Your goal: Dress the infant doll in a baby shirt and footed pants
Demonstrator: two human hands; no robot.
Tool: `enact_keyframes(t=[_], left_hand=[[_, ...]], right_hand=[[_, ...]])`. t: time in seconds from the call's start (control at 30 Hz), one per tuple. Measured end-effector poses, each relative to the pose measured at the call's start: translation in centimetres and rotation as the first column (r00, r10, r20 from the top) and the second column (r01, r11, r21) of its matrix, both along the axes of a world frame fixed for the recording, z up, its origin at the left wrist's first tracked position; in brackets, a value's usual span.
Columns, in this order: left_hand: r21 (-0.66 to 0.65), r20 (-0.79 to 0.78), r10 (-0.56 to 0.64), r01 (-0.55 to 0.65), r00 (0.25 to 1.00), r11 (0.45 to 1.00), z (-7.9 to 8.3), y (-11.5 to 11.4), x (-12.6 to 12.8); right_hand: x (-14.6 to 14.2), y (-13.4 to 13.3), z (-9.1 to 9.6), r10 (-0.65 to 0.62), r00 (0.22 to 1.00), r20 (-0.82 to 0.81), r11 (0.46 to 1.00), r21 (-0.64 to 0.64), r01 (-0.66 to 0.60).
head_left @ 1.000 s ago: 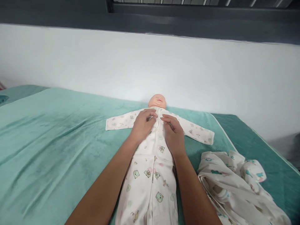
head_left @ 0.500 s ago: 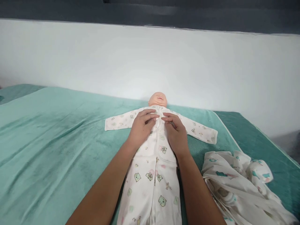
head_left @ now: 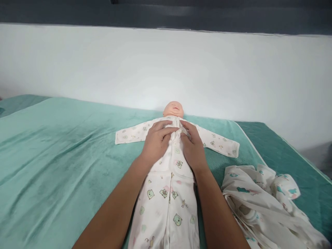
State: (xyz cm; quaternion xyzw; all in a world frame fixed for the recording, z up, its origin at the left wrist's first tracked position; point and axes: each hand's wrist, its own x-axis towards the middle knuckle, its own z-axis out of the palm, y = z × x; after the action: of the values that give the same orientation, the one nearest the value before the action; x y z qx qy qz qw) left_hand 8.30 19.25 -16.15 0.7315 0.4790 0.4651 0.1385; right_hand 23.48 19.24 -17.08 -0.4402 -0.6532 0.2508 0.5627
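A baby doll (head_left: 173,109) lies face up, dressed in a white, bear-printed baby shirt (head_left: 178,165) with its sleeves spread out to both sides. Matching bear-printed pants (head_left: 166,211) cover its legs. My left hand (head_left: 158,140) grips the shirt's front opening at the chest, fingers bent, thumb partly tucked under. Across from it, my right hand (head_left: 193,145) is closed on the other edge of the same opening, thumb below the fingers. A button (head_left: 174,143) shows just beneath the fingertips. What lies right between the fingertips is too small to make out.
A crumpled pile of white printed baby clothes (head_left: 261,204) lies to the right of my right forearm. Green cloth (head_left: 64,155) with creases covers the surface beneath. A white wall (head_left: 166,65) rises directly behind the doll's head.
My right fingers have shifted slightly up toward the collar and spread from the thumb. My left hand stays at nearly the same spot on the shirt. The view has moved slightly.
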Motion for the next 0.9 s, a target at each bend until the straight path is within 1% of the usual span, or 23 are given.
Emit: enact_keyframes(t=[0.1, 0.2, 0.37, 0.5, 0.63, 0.7, 0.8, 0.9], left_hand=[[0.043, -0.044, -0.010, 0.012, 0.999, 0.999, -0.1, 0.0, 0.0], [0.044, -0.032, -0.020, 0.022, 0.999, 0.999, -0.1, 0.0, -0.1], [-0.005, 0.089, -0.012, 0.012, 0.996, 1.000, 0.0, 0.0, 0.0], [-0.018, 0.158, -0.018, 0.021, 0.987, 1.000, 0.0, 0.0, 0.0], [-0.085, 0.265, -0.061, 0.086, 0.962, 0.993, 0.3, -0.3, -0.2], [-0.120, 0.269, -0.092, 0.128, 0.959, 0.985, 0.7, -0.6, -0.5], [-0.170, 0.220, -0.175, 0.214, 0.960, 0.962, 1.4, -1.1, -1.2], [-0.238, 0.187, -0.250, 0.291, 0.950, 0.927, 1.9, -1.5, -2.0]], right_hand=[[-0.1, 0.0, 0.2, 0.015, 0.993, 0.114, 1.000, -0.008, -0.015], [-0.2, -0.1, 0.4, -0.016, 0.989, 0.147, 1.000, -0.007, 0.018], [-0.4, -0.2, 0.4, -0.042, 0.992, 0.116, 0.999, -0.027, 0.046], [-0.3, -0.1, 0.1, -0.041, 0.999, 0.033, 0.999, -0.026, 0.042], [-0.2, 0.0, -0.2, -0.072, 0.993, -0.089, 0.997, 0.030, 0.075], [-0.1, -0.1, -0.2, -0.086, 0.988, -0.127, 0.992, 0.079, 0.097], [0.0, -0.5, 0.2, -0.102, 0.986, -0.134, 0.982, 0.146, 0.121], [0.0, -1.0, 0.9, -0.071, 0.995, -0.071, 0.991, 0.112, 0.079]])
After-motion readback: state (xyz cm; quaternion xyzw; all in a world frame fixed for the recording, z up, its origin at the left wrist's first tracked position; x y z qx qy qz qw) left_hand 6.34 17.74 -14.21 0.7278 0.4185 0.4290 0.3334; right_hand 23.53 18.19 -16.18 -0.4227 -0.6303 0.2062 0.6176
